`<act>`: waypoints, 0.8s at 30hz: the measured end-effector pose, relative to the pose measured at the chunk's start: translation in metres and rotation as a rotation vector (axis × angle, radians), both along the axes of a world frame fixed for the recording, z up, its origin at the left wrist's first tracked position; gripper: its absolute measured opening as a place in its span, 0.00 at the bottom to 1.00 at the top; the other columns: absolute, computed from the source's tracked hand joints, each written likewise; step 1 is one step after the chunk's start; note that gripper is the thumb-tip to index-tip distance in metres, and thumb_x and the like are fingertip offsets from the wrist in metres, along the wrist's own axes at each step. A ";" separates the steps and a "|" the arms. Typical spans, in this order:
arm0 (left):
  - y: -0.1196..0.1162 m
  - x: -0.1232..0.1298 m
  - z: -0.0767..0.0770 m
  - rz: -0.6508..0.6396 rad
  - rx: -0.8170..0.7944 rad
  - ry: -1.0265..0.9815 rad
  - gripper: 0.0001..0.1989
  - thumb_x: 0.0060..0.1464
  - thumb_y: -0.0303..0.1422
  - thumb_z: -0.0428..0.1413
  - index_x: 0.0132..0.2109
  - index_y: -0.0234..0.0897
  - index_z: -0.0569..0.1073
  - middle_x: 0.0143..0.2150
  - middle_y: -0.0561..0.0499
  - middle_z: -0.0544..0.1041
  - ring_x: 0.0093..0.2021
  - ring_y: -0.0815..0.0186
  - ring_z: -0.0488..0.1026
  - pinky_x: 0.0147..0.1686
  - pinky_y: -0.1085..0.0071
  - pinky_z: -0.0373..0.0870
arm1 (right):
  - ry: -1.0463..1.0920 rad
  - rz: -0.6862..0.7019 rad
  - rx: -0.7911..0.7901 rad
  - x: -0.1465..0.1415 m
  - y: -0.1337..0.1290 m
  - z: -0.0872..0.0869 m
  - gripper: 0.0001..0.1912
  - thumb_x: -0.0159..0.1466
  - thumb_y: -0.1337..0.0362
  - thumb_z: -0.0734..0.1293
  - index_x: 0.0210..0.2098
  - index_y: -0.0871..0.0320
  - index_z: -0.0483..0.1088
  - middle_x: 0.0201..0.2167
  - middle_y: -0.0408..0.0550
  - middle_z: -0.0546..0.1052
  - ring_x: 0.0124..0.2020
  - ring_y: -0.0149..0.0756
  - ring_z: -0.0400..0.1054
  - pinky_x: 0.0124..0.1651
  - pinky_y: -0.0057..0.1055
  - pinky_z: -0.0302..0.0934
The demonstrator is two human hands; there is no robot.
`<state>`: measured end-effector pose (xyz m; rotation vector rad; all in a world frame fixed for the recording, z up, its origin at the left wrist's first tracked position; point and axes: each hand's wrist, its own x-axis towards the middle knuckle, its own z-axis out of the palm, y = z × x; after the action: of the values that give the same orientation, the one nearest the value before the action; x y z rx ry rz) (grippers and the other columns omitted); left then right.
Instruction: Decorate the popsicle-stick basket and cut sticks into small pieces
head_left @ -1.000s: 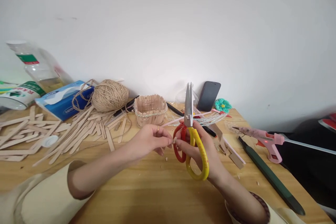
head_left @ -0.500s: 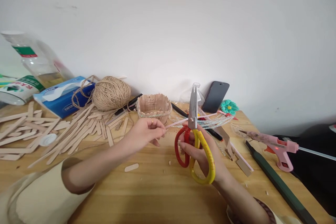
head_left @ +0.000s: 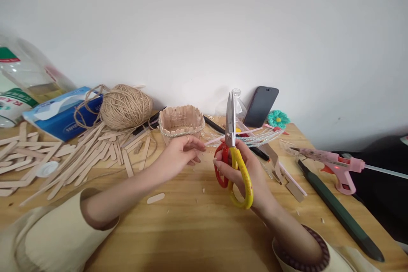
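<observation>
My right hand (head_left: 240, 170) grips scissors (head_left: 234, 148) with one red and one yellow handle, blades upward and slightly parted. My left hand (head_left: 183, 153) is in front of the basket, palm down, with its fingers stretched out and loosely apart. Close to its fingertips is the end of a thin pink strip (head_left: 214, 140), which runs behind the scissors; whether they touch is hard to tell. Behind the left hand stands a small basket of wooden sticks (head_left: 181, 129) with a glittery trim round it. Shiny bead strands (head_left: 259, 139) lie behind the right hand.
Left are many loose craft sticks (head_left: 86, 153), a twine ball (head_left: 126, 106), a blue tissue pack (head_left: 63, 114) and a white cap (head_left: 47, 169). A phone (head_left: 261, 106) leans on the wall beside a teal flower (head_left: 278, 119). Right are a pink glue gun (head_left: 334, 165) and a dark green bar (head_left: 341, 208).
My left hand's pinch on the pink strip has loosened and its fingers have straightened. The scissors have risen slightly in view, still in my right hand. The view has shifted a little.
</observation>
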<state>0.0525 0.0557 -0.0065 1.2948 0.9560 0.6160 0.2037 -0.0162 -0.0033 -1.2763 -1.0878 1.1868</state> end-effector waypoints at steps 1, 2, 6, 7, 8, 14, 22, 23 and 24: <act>-0.001 0.000 0.000 -0.011 0.006 -0.015 0.04 0.48 0.25 0.55 0.35 0.33 0.72 0.37 0.49 0.77 0.29 0.71 0.72 0.32 0.72 0.69 | 0.008 0.001 0.005 0.000 0.000 0.000 0.19 0.52 0.61 0.71 0.39 0.53 0.60 0.26 0.36 0.69 0.17 0.25 0.60 0.16 0.23 0.56; -0.002 0.000 0.001 -0.033 -0.017 -0.038 0.05 0.48 0.26 0.56 0.35 0.33 0.72 0.35 0.50 0.77 0.28 0.71 0.71 0.32 0.72 0.68 | 0.016 0.005 0.013 0.000 0.000 -0.001 0.19 0.52 0.62 0.71 0.40 0.53 0.60 0.26 0.36 0.69 0.17 0.25 0.60 0.16 0.23 0.56; -0.007 0.001 0.001 -0.112 -0.174 -0.137 0.07 0.45 0.30 0.61 0.33 0.33 0.72 0.27 0.54 0.76 0.25 0.72 0.70 0.31 0.72 0.67 | 0.014 0.030 0.048 0.001 -0.002 -0.005 0.21 0.52 0.65 0.72 0.41 0.52 0.59 0.26 0.36 0.68 0.18 0.24 0.58 0.18 0.23 0.55; -0.008 0.001 0.001 -0.112 -0.189 -0.150 0.07 0.44 0.30 0.62 0.31 0.33 0.72 0.26 0.54 0.75 0.25 0.72 0.70 0.31 0.73 0.66 | 0.005 0.037 0.051 0.001 -0.003 -0.005 0.21 0.52 0.66 0.72 0.41 0.52 0.58 0.26 0.36 0.68 0.18 0.24 0.58 0.18 0.23 0.54; -0.009 0.001 0.000 -0.107 -0.197 -0.161 0.08 0.43 0.30 0.63 0.30 0.33 0.72 0.25 0.55 0.75 0.25 0.72 0.70 0.31 0.73 0.66 | -0.012 0.040 0.052 0.000 -0.003 -0.006 0.21 0.52 0.66 0.71 0.40 0.52 0.58 0.27 0.37 0.69 0.18 0.24 0.57 0.18 0.23 0.54; -0.009 0.001 -0.005 -0.100 -0.244 -0.175 0.10 0.38 0.30 0.65 0.25 0.33 0.71 0.24 0.54 0.75 0.25 0.72 0.70 0.32 0.72 0.65 | -0.132 0.040 0.110 -0.004 -0.007 -0.007 0.17 0.54 0.64 0.69 0.40 0.53 0.60 0.28 0.40 0.71 0.28 0.32 0.66 0.29 0.29 0.60; -0.011 -0.004 0.001 0.023 -0.171 -0.131 0.08 0.39 0.28 0.64 0.32 0.34 0.77 0.29 0.53 0.77 0.31 0.70 0.71 0.35 0.72 0.67 | -0.137 -0.040 0.149 0.004 -0.009 -0.010 0.20 0.57 0.66 0.67 0.46 0.50 0.57 0.28 0.37 0.67 0.25 0.28 0.60 0.27 0.27 0.55; -0.011 -0.004 0.002 0.032 -0.166 -0.134 0.08 0.39 0.28 0.63 0.31 0.34 0.77 0.29 0.52 0.77 0.31 0.69 0.71 0.35 0.71 0.68 | -0.137 -0.043 0.147 0.005 -0.009 -0.011 0.21 0.57 0.66 0.68 0.46 0.50 0.56 0.27 0.36 0.66 0.25 0.29 0.60 0.28 0.27 0.56; -0.011 -0.004 0.004 0.044 -0.163 -0.139 0.07 0.39 0.28 0.63 0.31 0.34 0.77 0.29 0.52 0.77 0.31 0.69 0.70 0.35 0.71 0.68 | -0.140 -0.045 0.146 0.006 -0.010 -0.011 0.22 0.57 0.66 0.68 0.47 0.49 0.55 0.27 0.35 0.65 0.26 0.29 0.59 0.29 0.28 0.56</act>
<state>0.0482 0.0442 -0.0029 1.0748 0.9033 0.6396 0.2099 -0.0257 -0.0139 -1.2782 -1.2185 0.9779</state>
